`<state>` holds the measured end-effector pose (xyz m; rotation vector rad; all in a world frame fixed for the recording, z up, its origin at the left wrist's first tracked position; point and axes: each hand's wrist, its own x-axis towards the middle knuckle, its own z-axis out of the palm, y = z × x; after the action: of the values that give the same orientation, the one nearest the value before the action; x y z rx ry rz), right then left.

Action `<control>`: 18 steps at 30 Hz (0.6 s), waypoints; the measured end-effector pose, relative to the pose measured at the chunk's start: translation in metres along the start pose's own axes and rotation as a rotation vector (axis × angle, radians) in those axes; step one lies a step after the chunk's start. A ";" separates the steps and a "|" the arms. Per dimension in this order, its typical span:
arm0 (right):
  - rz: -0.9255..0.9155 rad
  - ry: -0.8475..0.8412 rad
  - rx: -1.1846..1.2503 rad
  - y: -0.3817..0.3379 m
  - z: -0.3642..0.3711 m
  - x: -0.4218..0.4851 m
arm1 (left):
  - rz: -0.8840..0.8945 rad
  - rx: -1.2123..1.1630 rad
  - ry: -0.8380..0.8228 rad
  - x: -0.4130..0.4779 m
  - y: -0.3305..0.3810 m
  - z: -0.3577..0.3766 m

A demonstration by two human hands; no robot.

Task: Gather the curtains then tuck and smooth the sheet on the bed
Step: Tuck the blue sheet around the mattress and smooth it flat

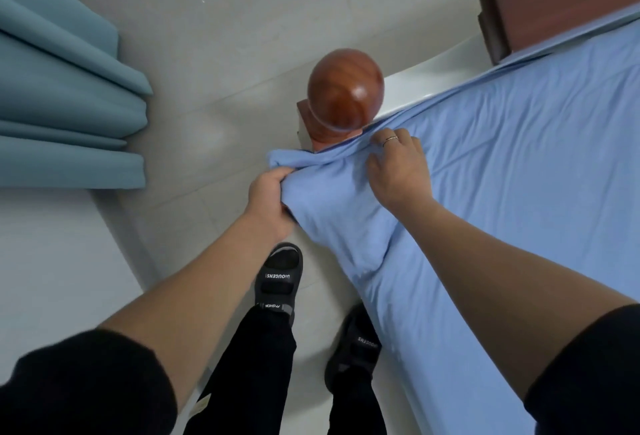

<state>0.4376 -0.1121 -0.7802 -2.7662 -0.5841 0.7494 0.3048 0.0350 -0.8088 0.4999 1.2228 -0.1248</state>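
Sheet [502, 175] corner in left hand [268, 197]; right hand [398, 164] pinches fold beside bedpost [346, 95].

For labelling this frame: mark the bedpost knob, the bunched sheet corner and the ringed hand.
bedpost knob [346, 88]: head view, top of the wooden ball.
sheet corner [287, 158]: head view, the bunched fold.
right hand [398, 166]: head view, back of the hand.

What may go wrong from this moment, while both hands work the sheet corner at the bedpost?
1. The left hand grips the sheet in a bunch; a hard pull may drag it out from the right hand and add wrinkles.
2. The fold lies against the wooden bedpost and may catch on its square base.
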 end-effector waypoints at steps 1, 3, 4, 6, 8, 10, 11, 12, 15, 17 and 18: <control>-0.008 0.016 -0.003 -0.002 -0.002 -0.002 | -0.027 -0.032 0.018 -0.002 -0.001 -0.005; -0.032 0.008 -0.026 -0.007 -0.004 -0.006 | 0.014 0.017 0.055 -0.003 -0.001 -0.014; -0.042 -0.015 -0.037 -0.009 -0.005 -0.007 | 0.056 0.089 0.057 -0.006 0.000 -0.016; -0.042 -0.068 -0.037 -0.010 -0.006 -0.001 | 0.098 0.257 0.020 -0.005 0.002 -0.018; -0.013 -0.118 -0.047 -0.010 -0.003 0.008 | 0.124 0.370 0.037 0.002 0.002 -0.018; -0.023 -0.118 -0.140 -0.010 0.000 0.018 | 0.159 0.459 0.127 0.008 0.006 -0.016; -0.040 -0.099 -0.202 -0.009 0.001 0.021 | 0.174 0.457 0.162 0.010 0.008 -0.015; -0.053 -0.080 -0.244 -0.009 0.005 0.022 | 0.190 0.426 0.171 0.013 0.011 -0.015; -0.024 -0.096 -0.189 -0.004 0.010 0.021 | 0.180 0.176 0.100 0.014 0.017 -0.007; -0.034 -0.046 -0.117 0.001 0.010 0.018 | 0.061 0.002 0.059 0.011 0.020 -0.005; -0.091 0.009 -0.138 0.002 0.009 0.014 | -0.017 -0.056 0.025 0.007 0.020 -0.005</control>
<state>0.4450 -0.1071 -0.7942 -2.8429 -0.7818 0.7011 0.3103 0.0561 -0.8105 0.4433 1.2517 -0.0986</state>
